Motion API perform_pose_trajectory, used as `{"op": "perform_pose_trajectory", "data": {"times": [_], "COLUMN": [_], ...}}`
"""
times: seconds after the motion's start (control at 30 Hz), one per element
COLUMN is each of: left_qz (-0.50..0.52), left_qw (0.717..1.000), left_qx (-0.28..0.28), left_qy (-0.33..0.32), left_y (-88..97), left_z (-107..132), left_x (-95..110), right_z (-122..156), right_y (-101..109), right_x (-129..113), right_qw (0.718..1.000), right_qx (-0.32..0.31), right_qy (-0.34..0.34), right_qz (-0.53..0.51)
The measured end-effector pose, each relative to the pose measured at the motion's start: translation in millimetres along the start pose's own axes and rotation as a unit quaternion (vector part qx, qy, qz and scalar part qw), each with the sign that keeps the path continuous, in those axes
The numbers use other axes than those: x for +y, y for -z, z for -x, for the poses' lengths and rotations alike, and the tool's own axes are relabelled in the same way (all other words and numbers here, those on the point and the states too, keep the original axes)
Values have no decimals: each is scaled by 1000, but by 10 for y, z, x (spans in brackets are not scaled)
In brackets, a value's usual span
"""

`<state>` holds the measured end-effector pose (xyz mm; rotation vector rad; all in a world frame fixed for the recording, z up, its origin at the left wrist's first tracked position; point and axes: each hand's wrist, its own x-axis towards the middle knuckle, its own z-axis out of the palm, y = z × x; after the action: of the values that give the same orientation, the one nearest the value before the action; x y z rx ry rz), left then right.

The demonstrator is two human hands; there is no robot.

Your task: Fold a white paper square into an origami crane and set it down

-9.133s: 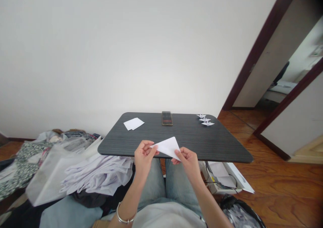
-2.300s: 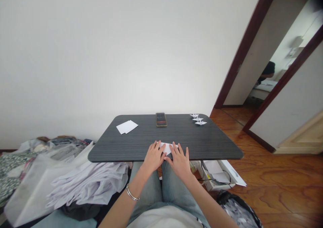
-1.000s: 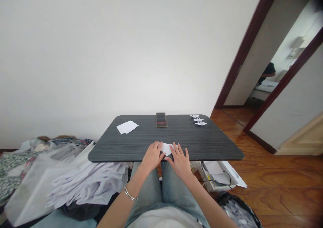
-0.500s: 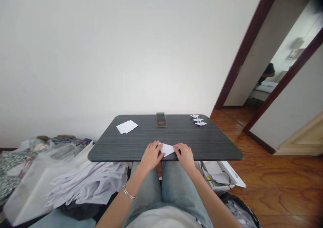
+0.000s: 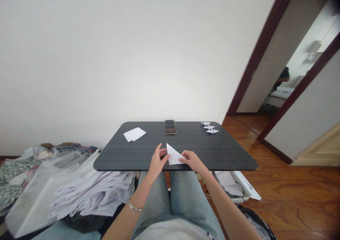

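Observation:
A white sheet of paper folded into a triangle (image 5: 174,156) is near the table's front edge, one point up and away from me. My right hand (image 5: 191,160) pinches its right corner between thumb and fingers. At the paper's left edge is my left hand (image 5: 158,159), its fingers spread apart and its thumb tip at or touching the edge. Three small folded paper cranes (image 5: 211,130) stand in a row at the table's back right. Flat white paper sheets (image 5: 134,134) overlap at the back left.
A phone (image 5: 170,127) is at the back middle of the dark table (image 5: 114,158). Piled clothes (image 5: 92,194) are on the left. Below the table's right side sits a white box (image 5: 233,187) with cables, beside a black bag (image 5: 256,222). Another person (image 5: 283,77) is partly seen through the doorway.
The folded paper has turned, and its point now stands up on the left side. My left hand has loosened from lying on the paper to spread fingers at its edge.

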<state>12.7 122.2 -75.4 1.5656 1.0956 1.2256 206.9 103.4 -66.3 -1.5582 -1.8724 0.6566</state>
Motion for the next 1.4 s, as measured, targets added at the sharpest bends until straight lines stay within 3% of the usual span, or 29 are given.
{"op": "perform_pose_trajectory", "data": {"times": [0.03,0.1,0.2,0.5,0.93,1.4], "left_qz": [83,115,141,180,188,156], "left_qw": [996,992,988,980,977,981], "left_qx": [6,7,31,79,95,112], "left_qy": [36,49,46,12,-23,-30], "left_y": [-8,-16,-11,-7,-17,-10], "left_z": [-13,-32,-43,27,160,160], "left_x": [41,140,303,676,1029,1065], "right_z": [23,70,129,243,368,413], "right_y": [-15,-45,-75,1,132,160], "right_x": [-26,-80,-160,-383,-619,-697], "right_qw": [1000,990,978,977,974,974], "right_qx": [-4,-13,-16,24,95,112], "right_qy": [7,27,37,68,99,104], "right_qz": [-21,-139,-205,-200,-182,-170]}}
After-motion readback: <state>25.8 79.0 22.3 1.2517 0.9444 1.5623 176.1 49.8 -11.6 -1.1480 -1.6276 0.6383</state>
